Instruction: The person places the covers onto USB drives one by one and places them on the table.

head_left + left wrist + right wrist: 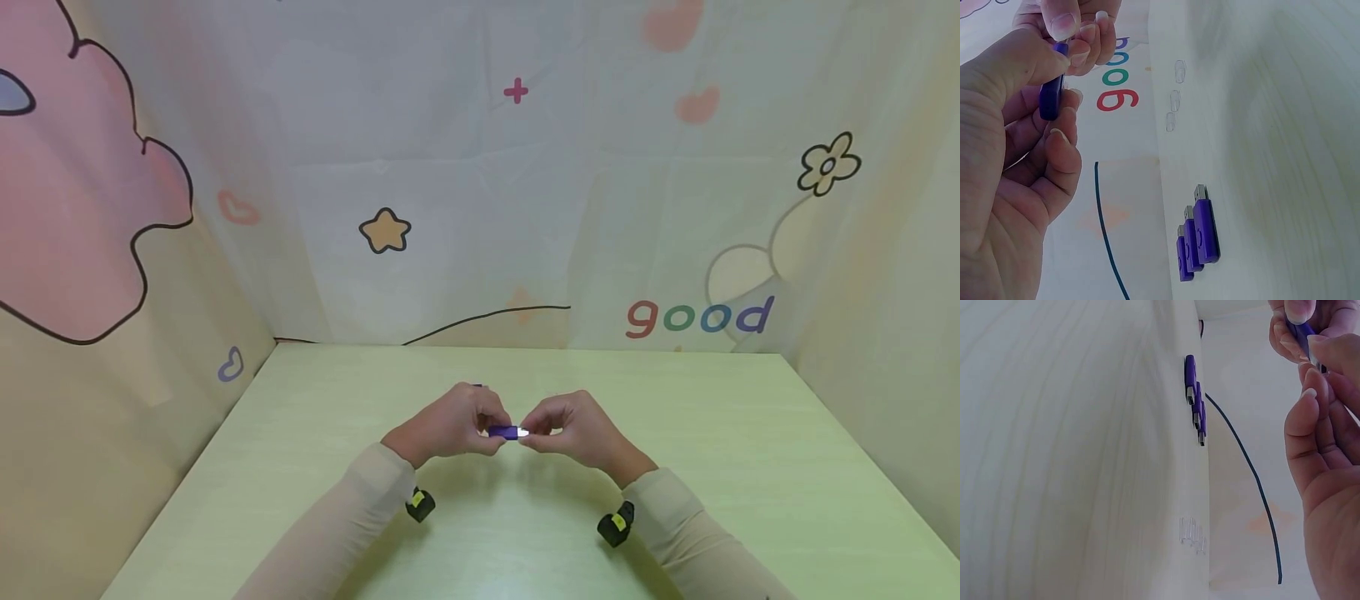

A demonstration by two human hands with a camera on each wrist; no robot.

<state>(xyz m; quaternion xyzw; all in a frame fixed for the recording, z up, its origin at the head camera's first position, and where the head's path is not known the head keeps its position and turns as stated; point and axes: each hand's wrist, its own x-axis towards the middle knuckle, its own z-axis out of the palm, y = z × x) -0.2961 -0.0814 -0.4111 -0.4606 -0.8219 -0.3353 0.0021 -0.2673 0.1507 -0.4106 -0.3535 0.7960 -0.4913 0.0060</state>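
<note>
Between the two hands, above the table, is a purple USB flash drive (503, 432). My left hand (467, 422) grips its purple body between thumb and curled fingers. From the other side my right hand (576, 429) pinches the bright plug end with thumb and fingertips, which cover most of that end. I cannot tell whether a clear cap sits under those fingertips. The left wrist view shows the drive's body standing out below the left thumb (1047, 59).
Three more purple USB flash drives (1206, 231) lie side by side on the table, their metal plugs bare. Several small clear caps (1192, 535) lie in a row apart from them. Behind the pale table (750, 467) hangs a printed cloth (450, 150).
</note>
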